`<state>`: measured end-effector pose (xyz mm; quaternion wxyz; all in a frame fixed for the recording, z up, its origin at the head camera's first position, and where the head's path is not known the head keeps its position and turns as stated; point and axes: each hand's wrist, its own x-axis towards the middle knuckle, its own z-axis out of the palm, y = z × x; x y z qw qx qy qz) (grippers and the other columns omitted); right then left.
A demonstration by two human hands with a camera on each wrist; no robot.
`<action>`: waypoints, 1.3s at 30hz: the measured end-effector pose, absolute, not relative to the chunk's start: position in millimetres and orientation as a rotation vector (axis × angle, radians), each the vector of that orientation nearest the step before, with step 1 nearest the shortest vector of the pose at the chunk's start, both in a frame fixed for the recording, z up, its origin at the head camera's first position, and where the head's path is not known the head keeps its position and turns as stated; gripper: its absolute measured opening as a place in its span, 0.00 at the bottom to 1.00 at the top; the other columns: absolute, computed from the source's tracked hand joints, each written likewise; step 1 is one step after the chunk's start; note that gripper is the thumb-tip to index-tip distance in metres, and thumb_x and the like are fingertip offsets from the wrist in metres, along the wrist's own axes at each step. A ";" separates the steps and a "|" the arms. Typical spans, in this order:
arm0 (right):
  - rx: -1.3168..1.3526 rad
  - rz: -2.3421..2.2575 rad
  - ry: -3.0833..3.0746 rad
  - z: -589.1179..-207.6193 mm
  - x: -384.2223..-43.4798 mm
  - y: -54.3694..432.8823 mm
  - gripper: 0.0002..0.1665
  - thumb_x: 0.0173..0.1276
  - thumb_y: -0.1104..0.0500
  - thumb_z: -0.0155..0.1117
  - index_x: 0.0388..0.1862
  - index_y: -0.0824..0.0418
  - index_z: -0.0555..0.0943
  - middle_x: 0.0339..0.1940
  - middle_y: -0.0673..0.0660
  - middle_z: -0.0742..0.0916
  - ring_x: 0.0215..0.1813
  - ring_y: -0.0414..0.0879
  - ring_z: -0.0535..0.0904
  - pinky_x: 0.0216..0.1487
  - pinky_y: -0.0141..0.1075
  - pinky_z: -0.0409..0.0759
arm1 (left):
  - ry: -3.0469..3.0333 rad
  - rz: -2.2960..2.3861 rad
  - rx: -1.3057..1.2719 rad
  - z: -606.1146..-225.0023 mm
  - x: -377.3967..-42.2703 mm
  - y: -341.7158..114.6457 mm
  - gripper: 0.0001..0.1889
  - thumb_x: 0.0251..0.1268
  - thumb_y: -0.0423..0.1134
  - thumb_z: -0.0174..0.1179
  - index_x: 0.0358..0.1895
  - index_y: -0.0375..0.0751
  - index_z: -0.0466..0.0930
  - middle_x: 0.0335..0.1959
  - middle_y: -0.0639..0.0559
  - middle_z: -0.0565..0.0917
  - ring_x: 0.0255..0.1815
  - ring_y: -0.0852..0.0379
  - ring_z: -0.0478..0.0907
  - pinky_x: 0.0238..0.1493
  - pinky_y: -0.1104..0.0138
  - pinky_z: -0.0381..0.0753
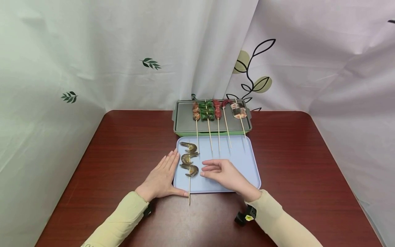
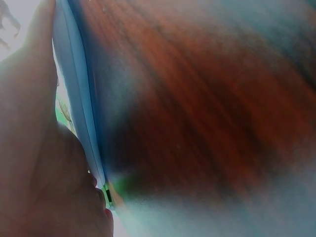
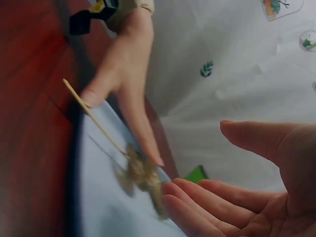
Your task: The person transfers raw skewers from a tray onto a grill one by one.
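A skewer of shrimp (image 1: 189, 170) lies along the left side of a pale blue tray (image 1: 240, 168), its bare stick jutting past the front rim. My left hand (image 1: 162, 176) rests against the tray's left edge with straight fingers, the thumb reaching along the front rim beside the stick. In the left wrist view the palm and fingers hide most of the tray. Over the middle of the tray is my right hand (image 1: 226, 175), just right of the shrimp. Its thumb and fingers are apart with nothing between them, as the right wrist view also shows.
Behind the tray stands a grey grill pan (image 1: 185, 125) with a green base. Several skewers lie on it: brown meat (image 1: 196, 112), green peppers (image 1: 207, 111), red meat (image 1: 217, 109), a curled red piece (image 1: 226, 103) and fish chunks (image 1: 239, 110). Their sticks overhang the tray.
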<state>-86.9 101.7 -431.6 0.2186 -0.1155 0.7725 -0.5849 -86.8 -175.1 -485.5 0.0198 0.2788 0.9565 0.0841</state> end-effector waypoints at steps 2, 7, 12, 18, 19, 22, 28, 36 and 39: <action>-0.296 -1.636 2.099 -437.3 -84.3 98.9 0.30 0.70 0.55 0.70 0.63 0.73 0.79 0.48 0.60 0.89 0.54 0.49 0.85 0.57 0.43 0.82 | 2.972 0.276 0.867 -487.0 -86.7 -175.7 0.77 0.39 0.90 0.52 0.79 0.25 0.49 0.82 0.33 0.47 0.81 0.40 0.45 0.79 0.52 0.48; -0.224 -1.736 1.913 -448.4 -78.7 93.9 0.31 0.71 0.59 0.68 0.63 0.79 0.75 0.49 0.65 0.88 0.53 0.52 0.86 0.55 0.42 0.83 | 2.988 0.286 0.879 -488.8 -86.8 -176.5 0.77 0.39 0.90 0.52 0.79 0.26 0.49 0.82 0.33 0.47 0.81 0.41 0.45 0.78 0.53 0.49; -0.083 -1.883 1.603 -456.9 -75.4 91.2 0.33 0.72 0.63 0.65 0.66 0.85 0.68 0.53 0.72 0.85 0.51 0.56 0.86 0.56 0.45 0.83 | 2.981 0.255 0.878 -484.2 -86.4 -175.3 0.77 0.39 0.89 0.55 0.79 0.26 0.48 0.81 0.33 0.48 0.81 0.40 0.46 0.78 0.53 0.49; -0.041 -1.902 1.416 -464.0 -70.4 86.3 0.31 0.76 0.64 0.60 0.68 0.85 0.65 0.55 0.72 0.84 0.52 0.54 0.85 0.58 0.44 0.82 | 2.988 0.271 0.882 -488.3 -87.3 -176.4 0.77 0.39 0.90 0.52 0.80 0.26 0.47 0.82 0.33 0.47 0.81 0.40 0.46 0.78 0.52 0.49; -0.046 -1.898 1.404 -465.0 -69.8 85.2 0.31 0.76 0.64 0.60 0.68 0.85 0.64 0.56 0.72 0.84 0.53 0.54 0.85 0.58 0.44 0.81 | 2.988 0.273 0.883 -488.5 -87.4 -176.5 0.77 0.39 0.90 0.52 0.80 0.26 0.47 0.82 0.33 0.47 0.81 0.40 0.46 0.78 0.52 0.49; -0.046 -1.893 1.374 -467.2 -69.7 81.5 0.30 0.76 0.65 0.59 0.68 0.85 0.65 0.56 0.72 0.84 0.54 0.55 0.85 0.59 0.44 0.81 | 2.987 0.279 0.885 -487.9 -87.0 -176.1 0.77 0.39 0.90 0.52 0.80 0.26 0.47 0.81 0.33 0.47 0.81 0.40 0.46 0.78 0.52 0.49; -0.028 -1.889 1.346 -470.1 -72.2 77.6 0.27 0.76 0.66 0.59 0.66 0.83 0.68 0.53 0.70 0.85 0.52 0.55 0.86 0.58 0.44 0.82 | 2.982 0.272 0.884 -487.4 -86.8 -175.6 0.77 0.39 0.89 0.53 0.79 0.25 0.48 0.81 0.32 0.47 0.81 0.39 0.46 0.78 0.52 0.50; -0.021 -1.906 1.334 -473.1 -72.0 79.7 0.26 0.75 0.69 0.59 0.66 0.83 0.69 0.53 0.71 0.85 0.51 0.53 0.86 0.57 0.43 0.82 | 2.963 0.258 0.870 -483.5 -86.5 -174.8 0.76 0.40 0.88 0.55 0.79 0.25 0.49 0.81 0.32 0.49 0.81 0.40 0.46 0.78 0.52 0.50; -0.024 -1.908 1.358 -473.0 -71.3 81.8 0.26 0.74 0.68 0.60 0.66 0.82 0.70 0.50 0.69 0.87 0.49 0.52 0.86 0.55 0.43 0.83 | 2.966 0.270 0.867 -484.0 -86.9 -174.8 0.76 0.40 0.88 0.55 0.79 0.25 0.49 0.81 0.32 0.49 0.81 0.40 0.46 0.78 0.52 0.50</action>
